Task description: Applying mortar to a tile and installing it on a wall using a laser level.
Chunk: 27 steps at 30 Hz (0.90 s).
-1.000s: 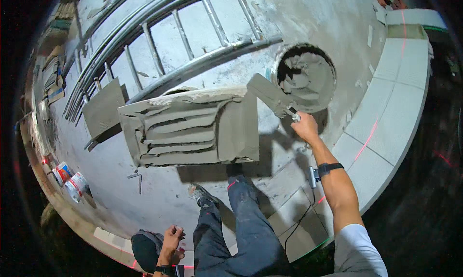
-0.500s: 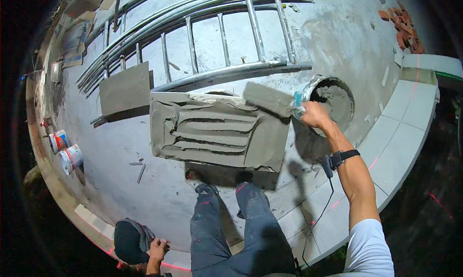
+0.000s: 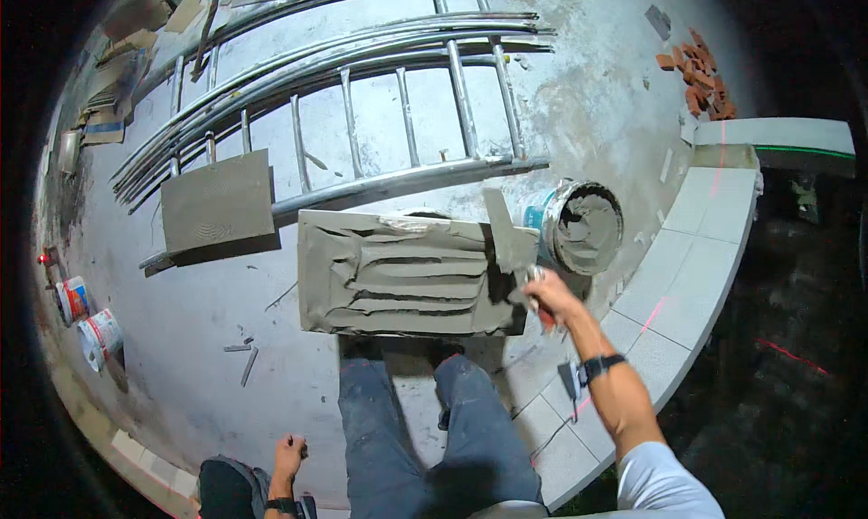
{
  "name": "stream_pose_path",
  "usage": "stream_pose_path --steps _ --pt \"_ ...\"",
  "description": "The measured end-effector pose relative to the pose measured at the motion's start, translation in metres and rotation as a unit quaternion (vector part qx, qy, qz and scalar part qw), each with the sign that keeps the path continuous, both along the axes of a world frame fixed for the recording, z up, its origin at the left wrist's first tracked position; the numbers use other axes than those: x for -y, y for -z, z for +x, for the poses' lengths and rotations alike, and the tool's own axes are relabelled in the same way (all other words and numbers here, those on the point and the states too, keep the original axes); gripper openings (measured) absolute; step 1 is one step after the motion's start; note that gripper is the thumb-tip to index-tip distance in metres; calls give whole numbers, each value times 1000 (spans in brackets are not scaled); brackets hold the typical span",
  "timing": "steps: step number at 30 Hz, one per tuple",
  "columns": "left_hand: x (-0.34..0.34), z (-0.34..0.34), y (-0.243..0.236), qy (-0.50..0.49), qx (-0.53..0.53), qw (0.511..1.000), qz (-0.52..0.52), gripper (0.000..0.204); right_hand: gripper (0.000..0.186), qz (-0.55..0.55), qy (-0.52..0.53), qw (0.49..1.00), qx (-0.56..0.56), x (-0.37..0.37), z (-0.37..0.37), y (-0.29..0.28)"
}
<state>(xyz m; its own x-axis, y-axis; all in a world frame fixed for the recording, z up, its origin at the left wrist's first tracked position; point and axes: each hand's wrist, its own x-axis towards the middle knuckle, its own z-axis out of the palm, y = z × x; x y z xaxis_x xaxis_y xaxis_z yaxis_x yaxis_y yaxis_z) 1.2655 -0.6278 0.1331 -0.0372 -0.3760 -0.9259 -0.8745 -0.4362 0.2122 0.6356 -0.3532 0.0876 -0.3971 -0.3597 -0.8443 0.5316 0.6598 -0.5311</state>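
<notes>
My right hand (image 3: 551,295) is closed round the handle of a trowel (image 3: 509,236). Its flat blade, coated in grey mortar, stands tilted at the right end of a rectangular tile (image 3: 312,221). Thick mortar (image 3: 411,279) lies in long ridges over the tile, with dark grooves between them. Just right of the blade is a bucket (image 3: 617,248) with more grey mortar inside. My left hand (image 3: 289,454) hangs low at the left, fingers curled in, with nothing visible in it. A dark rounded cloth-like thing (image 3: 226,490) is beside that forearm.
A metal ladder-like frame (image 3: 384,180) lies beyond the tile, with a grey panel (image 3: 217,202) on its left end. Two small buckets (image 3: 99,338) are at the left. Broken bricks (image 3: 705,76) lie far right. A tiled ledge (image 3: 669,288) curves along the right.
My right hand has moved nearer and left, turning the trowel from crosswise to pointing away. My left hand has moved slightly away from my body and curled in. The whole view has shifted.
</notes>
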Motion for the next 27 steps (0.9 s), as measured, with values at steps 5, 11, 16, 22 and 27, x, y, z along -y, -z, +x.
stream_pose_path --steps 5,11,16,22,27 --pt "69 -29 5 3 -41 999 11 18 15 -11 228 955 187 62 91 13" --pt "121 26 12 -23 -53 997 42 15 12 -2 123 986 111 236 128 60" --pt "136 58 16 -37 -41 997 54 13 14 -1 72 993 90 305 117 70" --pt "140 40 19 -7 -40 997 70 18 38 87 -161 961 -208 217 215 19" --pt "148 10 24 25 -74 994 73 19 35 219 -328 836 -383 158 212 -11"
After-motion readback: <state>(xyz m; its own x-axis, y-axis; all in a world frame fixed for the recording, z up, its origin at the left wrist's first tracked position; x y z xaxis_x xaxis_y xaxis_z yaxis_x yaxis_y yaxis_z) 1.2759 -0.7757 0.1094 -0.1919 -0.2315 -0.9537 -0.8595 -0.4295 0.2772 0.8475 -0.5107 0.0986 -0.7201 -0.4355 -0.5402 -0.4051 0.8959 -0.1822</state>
